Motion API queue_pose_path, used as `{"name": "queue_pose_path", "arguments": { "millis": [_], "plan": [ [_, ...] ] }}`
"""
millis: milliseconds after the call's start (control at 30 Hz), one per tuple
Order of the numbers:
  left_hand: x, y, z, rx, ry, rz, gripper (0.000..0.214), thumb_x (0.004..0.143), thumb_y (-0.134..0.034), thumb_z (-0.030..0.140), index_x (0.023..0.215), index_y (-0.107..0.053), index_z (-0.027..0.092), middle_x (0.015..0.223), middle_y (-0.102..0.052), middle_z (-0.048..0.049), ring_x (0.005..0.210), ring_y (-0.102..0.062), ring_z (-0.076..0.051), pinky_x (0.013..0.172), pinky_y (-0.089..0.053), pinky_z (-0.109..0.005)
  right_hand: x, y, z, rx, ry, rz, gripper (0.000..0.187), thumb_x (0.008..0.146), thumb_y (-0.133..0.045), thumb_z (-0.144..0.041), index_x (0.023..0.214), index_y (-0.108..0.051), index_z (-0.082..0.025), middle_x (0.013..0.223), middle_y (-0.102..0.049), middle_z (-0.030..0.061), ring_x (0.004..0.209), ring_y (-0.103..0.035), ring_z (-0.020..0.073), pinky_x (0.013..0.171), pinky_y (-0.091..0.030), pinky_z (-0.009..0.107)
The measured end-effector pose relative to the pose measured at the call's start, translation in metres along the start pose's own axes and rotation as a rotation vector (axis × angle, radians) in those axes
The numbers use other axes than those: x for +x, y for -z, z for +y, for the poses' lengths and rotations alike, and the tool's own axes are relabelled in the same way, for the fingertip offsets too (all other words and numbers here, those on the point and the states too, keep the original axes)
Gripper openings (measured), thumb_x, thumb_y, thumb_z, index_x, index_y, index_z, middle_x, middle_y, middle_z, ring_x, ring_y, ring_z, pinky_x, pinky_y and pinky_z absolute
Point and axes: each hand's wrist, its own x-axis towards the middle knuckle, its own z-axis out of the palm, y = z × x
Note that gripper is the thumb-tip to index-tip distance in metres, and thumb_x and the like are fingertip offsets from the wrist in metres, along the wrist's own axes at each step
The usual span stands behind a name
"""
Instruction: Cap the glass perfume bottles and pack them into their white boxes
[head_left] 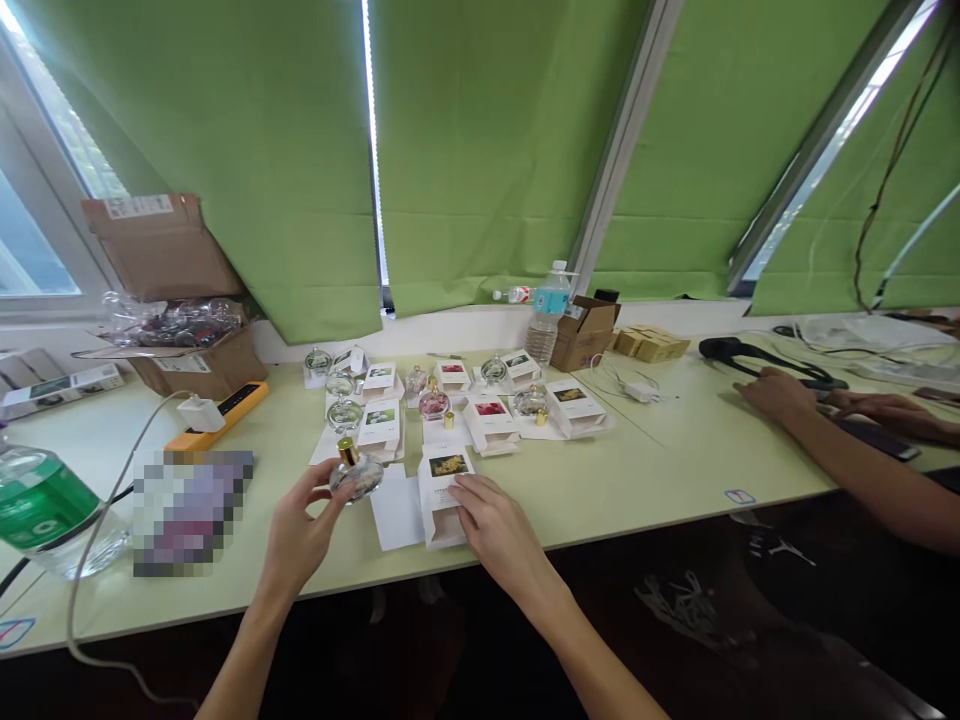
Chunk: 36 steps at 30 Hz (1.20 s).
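The left hand [300,520] pinches a glass bottle [363,480], probably slick and fragile, best held round its body. The right hand [499,520] touches a likely light carton [438,494]; whether its fingers [466,494] pinch, I cannot tell.

Pale yellow table [660,475] is pretty crowded: white boxes [491,418] in rows mid-table, orange power strip [244,403] and green-labelled bottle [46,500] on the left, blue-labelled bottle [550,302] and cardboard box [581,342] further back, black looped thing [739,348], maybe a strap, over right.
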Motion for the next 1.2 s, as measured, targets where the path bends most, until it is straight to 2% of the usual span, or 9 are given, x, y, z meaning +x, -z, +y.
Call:
{"name": "queue_pose_path", "arguments": {
  "millis": [100,333,833,900,967,1033,1067,1167,1200],
  "plan": [
    [-0.001,0.018,-0.007,0.073,0.057,0.049,0.055,0.075,-0.064,0.055,0.117,-0.061,0.02,0.106,-0.068,-0.0086,0.083,-0.067,-0.024,0.067,-0.055,-0.033,-0.002,-0.004,0.001,0.004,0.034,0.04,0.035,0.089,-0.046,-0.003,0.115,-0.066,-0.015,0.118,-0.066,0.0099,0.113,-0.059,0.0245,0.099,-0.051,0.039],
    [-0.002,0.042,-0.032,0.17,0.185,0.061,0.063,0.069,-0.064,0.062,0.115,-0.063,0.018,0.106,-0.068,-0.0106,0.084,-0.068,-0.026,0.073,-0.055,-0.038,-0.007,-0.003,0.001,0.051,0.091,0.145,0.035,0.09,-0.046,-0.005,0.119,-0.064,-0.014,0.12,-0.065,0.0106,0.116,-0.058,0.0243,0.101,-0.051,0.039],
    [-0.004,0.039,-0.041,0.188,0.135,-0.023,0.064,0.073,-0.062,0.06,0.123,-0.056,0.021,0.114,-0.065,-0.0097,0.086,-0.066,-0.025,0.075,-0.054,-0.036,-0.02,0.015,0.021,0.183,0.044,0.304,0.039,0.093,-0.048,-0.009,0.127,-0.06,-0.024,0.122,-0.064,0.0073,0.118,-0.056,0.0226,0.101,-0.051,0.044],
    [-0.012,0.037,-0.033,0.27,0.036,0.044,0.065,0.074,-0.062,0.059,0.127,-0.053,0.023,0.119,-0.063,-0.0101,0.091,-0.065,-0.026,0.076,-0.053,-0.037,-0.022,0.017,0.024,0.19,0.032,0.315,0.04,0.093,-0.048,-0.009,0.128,-0.059,-0.025,0.123,-0.063,0.0068,0.119,-0.056,0.0224,0.101,-0.051,0.045],
    [-0.024,0.033,-0.022,0.392,-0.052,0.25,0.058,0.077,-0.059,0.058,0.121,-0.055,0.02,0.114,-0.063,-0.0109,0.091,-0.063,-0.025,0.079,-0.05,-0.036,-0.023,0.018,0.026,0.194,0.024,0.327,0.041,0.093,-0.048,-0.009,0.129,-0.058,-0.025,0.123,-0.063,0.0065,0.119,-0.056,0.0222,0.102,-0.051,0.044],
    [-0.037,0.025,-0.007,0.494,-0.053,0.385,0.042,0.083,-0.05,0.056,0.099,-0.062,0.019,0.091,-0.066,-0.0082,0.077,-0.061,-0.022,0.072,-0.047,-0.033,-0.025,0.019,0.028,0.196,0.014,0.337,0.041,0.092,-0.048,-0.008,0.128,-0.059,-0.025,0.123,-0.063,0.0063,0.118,-0.056,0.022,0.102,-0.051,0.044],
    [-0.044,0.02,0.001,0.524,-0.014,0.31,0.039,0.084,-0.048,0.056,0.092,-0.062,0.02,0.078,-0.065,-0.0047,0.068,-0.059,-0.02,0.065,-0.045,-0.03,-0.025,0.019,0.028,0.198,0.008,0.34,0.041,0.092,-0.049,-0.009,0.127,-0.06,-0.025,0.123,-0.063,0.0062,0.118,-0.056,0.022,0.102,-0.051,0.044],
    [-0.058,-0.001,0.022,0.463,0.119,-0.165,0.042,0.088,-0.04,0.058,0.075,-0.06,0.023,0.06,-0.059,0.0013,0.056,-0.056,-0.017,0.055,-0.038,-0.026,-0.026,0.019,0.03,0.207,-0.008,0.343,0.039,0.092,-0.049,-0.01,0.125,-0.061,-0.026,0.122,-0.063,0.0059,0.117,-0.057,0.0225,0.101,-0.051,0.044],
    [-0.06,-0.008,0.027,0.441,0.152,-0.242,0.046,0.089,-0.036,0.058,0.068,-0.058,0.023,0.057,-0.058,0.0011,0.056,-0.056,-0.017,0.054,-0.037,-0.026,-0.026,0.019,0.03,0.209,-0.008,0.341,0.038,0.092,-0.049,-0.01,0.124,-0.062,-0.026,0.122,-0.064,0.0059,0.117,-0.058,0.0226,0.1,-0.052,0.044]
  ]
}}
